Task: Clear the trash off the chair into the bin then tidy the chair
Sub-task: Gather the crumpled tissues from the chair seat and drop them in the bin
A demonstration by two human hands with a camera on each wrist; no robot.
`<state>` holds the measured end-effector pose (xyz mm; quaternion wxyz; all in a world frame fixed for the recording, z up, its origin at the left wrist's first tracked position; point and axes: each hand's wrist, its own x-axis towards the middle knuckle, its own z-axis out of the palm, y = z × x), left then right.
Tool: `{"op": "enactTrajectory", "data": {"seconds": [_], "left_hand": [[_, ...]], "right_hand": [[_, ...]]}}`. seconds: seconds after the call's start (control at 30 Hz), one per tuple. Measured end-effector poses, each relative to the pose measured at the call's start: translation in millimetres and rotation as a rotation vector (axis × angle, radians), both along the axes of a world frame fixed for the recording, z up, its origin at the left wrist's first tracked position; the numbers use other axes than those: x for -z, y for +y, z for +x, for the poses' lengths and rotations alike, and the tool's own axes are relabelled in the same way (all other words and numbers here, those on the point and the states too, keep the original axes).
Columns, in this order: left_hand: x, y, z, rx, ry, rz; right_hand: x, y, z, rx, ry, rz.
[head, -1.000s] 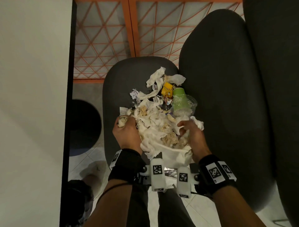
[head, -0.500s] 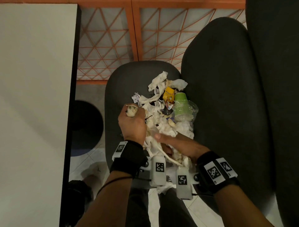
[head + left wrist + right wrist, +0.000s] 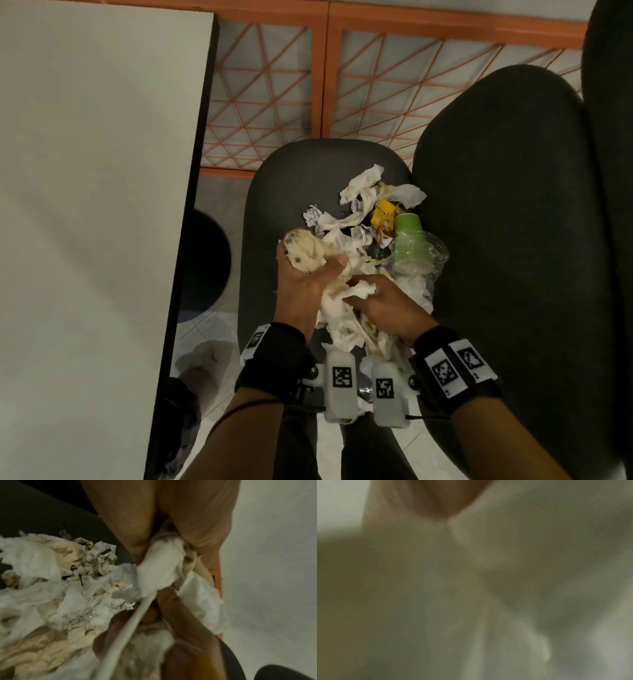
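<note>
A heap of crumpled white tissues [image 3: 346, 240] lies on the dark grey chair seat [image 3: 291, 178], with a yellow carton [image 3: 383, 216] and a green cup [image 3: 409, 236] in clear plastic at its right. My left hand [image 3: 301, 270] grips a stained wad of tissue [image 3: 303, 251], palm up; in the left wrist view its fingers [image 3: 197, 531] pinch white tissue [image 3: 161, 566]. My right hand [image 3: 380, 305] grips tissues [image 3: 356, 294] at the heap's near end. The right wrist view is a blur of pale tissue [image 3: 505, 588].
A white table [image 3: 89, 205] with a black edge runs along the left. Its round black base [image 3: 209, 260] stands on the tiled floor. A second dark chair [image 3: 507, 240] sits right of the seat. An orange lattice partition [image 3: 325, 85] stands behind. No bin shows.
Both hands have drawn together at the heap's near end, bunching the tissues. My left hand has turned palm up with a stained wad in it; my right has moved left onto the tissues.
</note>
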<state>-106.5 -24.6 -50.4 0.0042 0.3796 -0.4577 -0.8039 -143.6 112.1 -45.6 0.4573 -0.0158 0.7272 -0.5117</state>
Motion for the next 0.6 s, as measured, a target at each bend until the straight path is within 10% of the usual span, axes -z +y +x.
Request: {"op": "enactTrajectory", "data": {"seconds": [0.4,0.6], "left_hand": [[29,-41,11,-0.346,-0.143,-0.053],[48,-53,37,-0.459,-0.276,-0.063]], "right_hand": [[20,-27,-17,0.541,-0.275,0.094],[44,-51,-29,0.399,-0.111,0.236]]}}
